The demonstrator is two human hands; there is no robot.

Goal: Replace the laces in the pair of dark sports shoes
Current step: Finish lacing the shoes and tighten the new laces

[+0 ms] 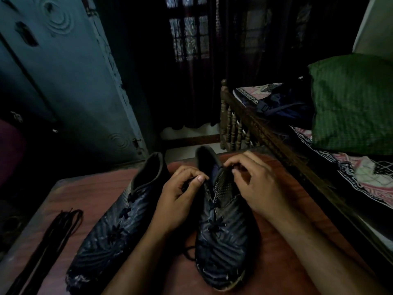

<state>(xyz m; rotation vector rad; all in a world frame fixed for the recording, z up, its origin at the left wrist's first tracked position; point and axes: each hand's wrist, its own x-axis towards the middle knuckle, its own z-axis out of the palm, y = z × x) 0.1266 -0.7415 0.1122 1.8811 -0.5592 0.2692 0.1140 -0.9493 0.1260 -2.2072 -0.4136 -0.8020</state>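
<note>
Two dark patterned sports shoes stand on a reddish table (85, 194), toes toward me. The left shoe (110, 228) lies untouched, its dark lace still threaded. Both hands work at the top eyelets of the right shoe (221, 237). My left hand (180, 196) pinches a dark lace end between thumb and fingers at the shoe's left side. My right hand (255, 184) has its fingers curled at the tongue near the collar, pinching the lace there. A loose lace end (189, 253) trails beside the shoe's left edge.
A bundle of dark spare laces (53, 237) lies on the table's left part. A wooden bed frame (255, 128) with a green pillow (350, 103) and a dark bag (282, 105) stands close on the right. A grey cabinet (70, 81) is at the left.
</note>
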